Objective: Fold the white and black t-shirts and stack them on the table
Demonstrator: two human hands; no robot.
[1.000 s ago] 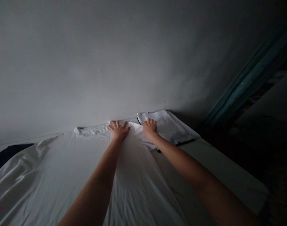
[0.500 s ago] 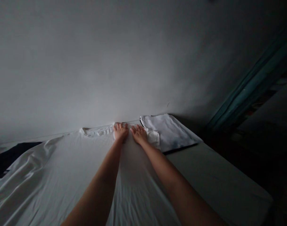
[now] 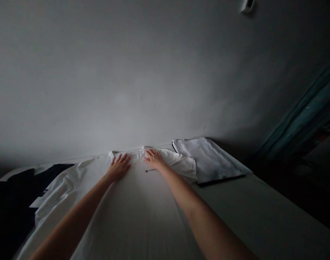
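Note:
A white shirt (image 3: 137,206) lies spread over a pale surface, its neckline at the far edge by the wall. Flat on the cloth near the left side of the collar rests my left hand (image 3: 118,167), fingers spread. My right hand (image 3: 154,159) is on the right side of the neckline, also with fingers apart and holding nothing. A small dark mark (image 3: 146,171) shows on the shirt just below my right hand. The right sleeve (image 3: 188,168) reaches to a folded white cloth.
The folded white cloth (image 3: 210,159) with a dark lower edge lies at the right against the wall (image 3: 127,72). Dark clothing (image 3: 15,202) is at the left. The pale surface (image 3: 248,216) extends right. A teal strip (image 3: 303,108) runs at the far right.
My left hand has moved left across the shirt, away from my right hand. The small dark mark has come into sight. The view has shifted, so the surroundings sit lower and further right.

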